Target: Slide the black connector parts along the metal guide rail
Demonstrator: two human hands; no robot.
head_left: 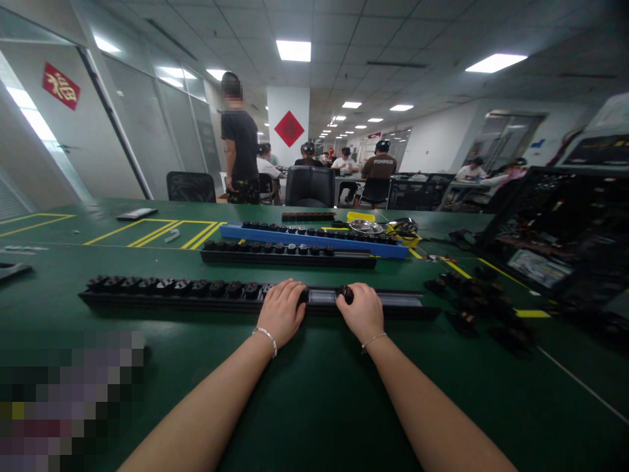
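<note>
A long black rail (167, 303) lies across the green table, with a row of black parts (167, 286) seated in its left and middle stretch. My left hand (282, 313) rests over the row's right end, its fingers closed together around a black part that they largely hide. Farther right, my right hand (361, 312) has its fingers closed on a small black part (348, 295) at the rail. Between the hands a pale stretch of the rail's channel shows, and more of it shows right of my right hand.
Behind lie a second black rail (289, 258) and a blue rail (314, 240), both carrying parts. Loose black parts (484, 305) are heaped at the right, near a dark rack (550, 223). A metal dish (366, 227) sits farther back. People are seated beyond; one person (240, 141) stands.
</note>
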